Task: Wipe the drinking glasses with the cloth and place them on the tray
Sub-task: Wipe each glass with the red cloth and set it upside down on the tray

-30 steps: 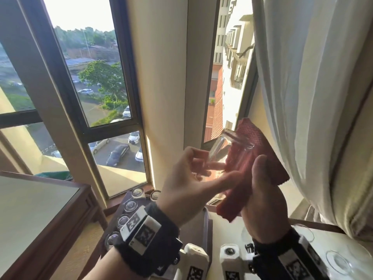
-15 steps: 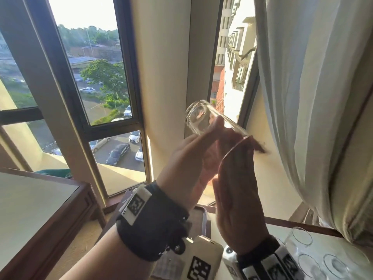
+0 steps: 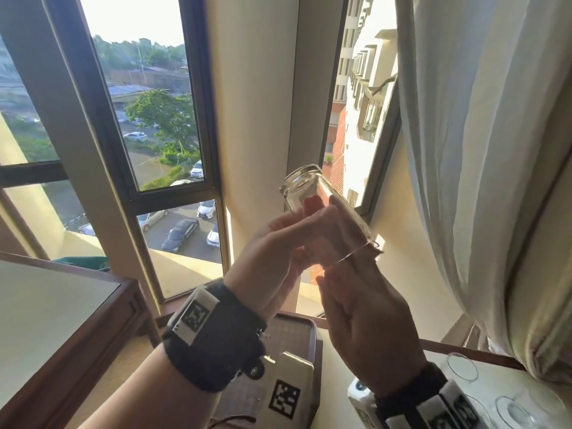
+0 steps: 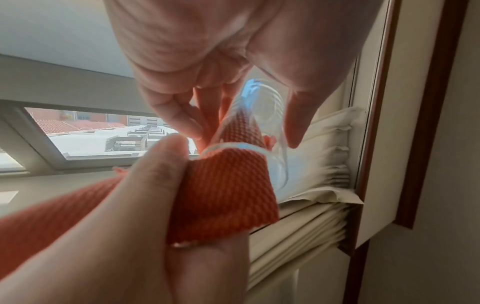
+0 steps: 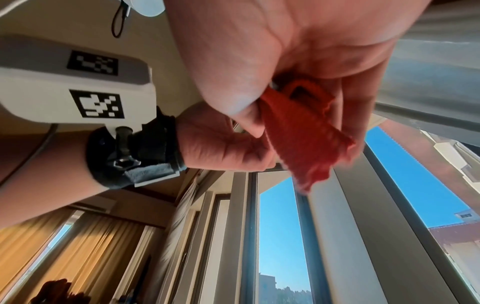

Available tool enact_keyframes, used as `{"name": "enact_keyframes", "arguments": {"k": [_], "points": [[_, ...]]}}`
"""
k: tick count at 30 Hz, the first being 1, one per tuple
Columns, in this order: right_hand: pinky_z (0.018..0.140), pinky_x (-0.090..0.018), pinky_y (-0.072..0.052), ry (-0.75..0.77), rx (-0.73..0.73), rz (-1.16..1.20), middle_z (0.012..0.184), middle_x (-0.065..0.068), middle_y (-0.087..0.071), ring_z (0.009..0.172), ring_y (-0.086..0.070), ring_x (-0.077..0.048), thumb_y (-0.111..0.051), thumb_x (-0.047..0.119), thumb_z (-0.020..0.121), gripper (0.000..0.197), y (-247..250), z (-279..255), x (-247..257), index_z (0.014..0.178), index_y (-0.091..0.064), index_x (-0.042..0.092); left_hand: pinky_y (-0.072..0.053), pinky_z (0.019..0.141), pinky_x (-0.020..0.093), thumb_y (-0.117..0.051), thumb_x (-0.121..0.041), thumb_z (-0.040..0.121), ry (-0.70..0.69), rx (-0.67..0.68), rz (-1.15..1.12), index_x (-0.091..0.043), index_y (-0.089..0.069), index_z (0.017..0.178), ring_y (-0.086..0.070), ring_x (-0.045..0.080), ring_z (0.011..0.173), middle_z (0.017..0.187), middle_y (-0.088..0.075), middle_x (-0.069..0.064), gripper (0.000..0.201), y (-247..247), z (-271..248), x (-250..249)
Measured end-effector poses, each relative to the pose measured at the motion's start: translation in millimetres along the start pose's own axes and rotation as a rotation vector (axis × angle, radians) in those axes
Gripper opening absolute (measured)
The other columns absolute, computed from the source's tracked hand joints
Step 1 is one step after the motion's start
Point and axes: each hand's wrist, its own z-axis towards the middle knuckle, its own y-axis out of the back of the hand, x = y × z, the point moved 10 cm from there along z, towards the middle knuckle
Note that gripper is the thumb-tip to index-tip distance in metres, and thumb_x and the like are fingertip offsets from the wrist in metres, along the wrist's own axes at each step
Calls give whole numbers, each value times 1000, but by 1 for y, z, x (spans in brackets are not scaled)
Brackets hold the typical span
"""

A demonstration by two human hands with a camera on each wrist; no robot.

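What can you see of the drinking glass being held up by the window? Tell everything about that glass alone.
The drinking glass is clear, tall and straight-sided, seemingly plain glass. It is held in the air before the window, tilted, base up and away, open mouth towards the person. The left hand grips its side. The red cloth, woven in look, is pushed into the glass and folded over its rim, pinched there by the right hand. Nothing else touches it.

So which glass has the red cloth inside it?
The glass held up in front of the window, gripped by the left hand. The red cloth is pushed into it by the right hand. The other glasses on the table look empty.
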Motion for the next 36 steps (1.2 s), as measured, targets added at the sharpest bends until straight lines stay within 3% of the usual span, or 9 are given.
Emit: {"name": "enact_keyframes", "arguments": {"k": [3, 5, 12, 17, 20, 24, 31, 33, 36], "points": [[73, 2, -29, -61, 29, -21, 89, 2, -73, 60, -45, 5, -61, 26, 98, 21, -7, -1, -4, 100, -74, 10, -52, 93, 36, -73, -39, 85, 10, 9, 181, -21, -82, 92, -72, 20, 98, 102, -77, 11, 21, -1, -3, 4], [57, 5, -23, -146, -29, -10, 54, 24, -39, 43, -30, 13, -58, 24, 91, 27, -2, 0, -10, 69, -66, 9, -53, 83, 24, -72, -37, 84, 19, 75, 237, -29, -80, 78, -72, 11, 88, 88, -76, 2, 13, -9, -5, 8], [57, -44, -60, -649, 287, 1268, 63, -16, -64, 52, -66, -32, -57, -13, 86, 31, -33, -5, -7, 113, -62, 4, -51, 101, 47, -90, -56, 71, -19, 139, 114, 12, -67, 107, -67, 32, 97, 100, -68, 24, 81, -13, -7, 3], [49, -3, -40, -401, 217, 429, 52, 14, -52, 37, -45, 4, -65, 12, 91, 16, -27, 7, -17, 75, -65, 8, -57, 75, 23, -82, -49, 81, 19, -43, 387, -14, -82, 82, -74, 14, 79, 87, -78, 13, 35, -2, 2, -4], [52, -9, -45, -396, 177, 479, 43, 11, -49, 36, -45, 1, -69, 1, 87, 16, -29, 4, -19, 72, -66, 5, -55, 70, 18, -81, -43, 87, 38, -17, 442, -13, -79, 83, -72, 11, 75, 84, -77, 9, 31, -3, 1, -3], [54, -46, -59, -710, 377, 1444, 56, -17, -61, 47, -62, -33, -53, -5, 83, 25, -41, -6, 6, 104, -64, 2, -42, 110, 64, -74, -47, 83, 38, 92, 189, 19, -62, 117, -61, 47, 102, 110, -65, 36, 75, -6, -6, 5], [55, -3, -41, -216, 164, 205, 52, 13, -55, 39, -50, -3, -63, 12, 89, 12, -20, 11, -11, 82, -72, 11, -53, 76, 26, -78, -48, 82, 19, -51, 413, -9, -81, 88, -73, 15, 79, 87, -78, 10, 40, -3, -3, -6], [51, -18, -55, -421, 174, 452, 57, 0, -67, 46, -63, -12, -61, 5, 89, 17, -22, 7, -19, 74, -64, 13, -55, 82, 26, -83, -47, 85, 30, -11, 360, -4, -79, 94, -70, 15, 83, 90, -77, 13, 44, -3, -2, -2], [44, -30, -53, -680, 363, 1418, 60, -22, -59, 45, -62, -24, -64, -5, 76, 26, -38, -7, 4, 102, -62, -7, -39, 115, 65, -81, -45, 85, 39, 145, 113, 17, -63, 117, -58, 43, 109, 114, -62, 34, 72, -9, -7, 7]]}}
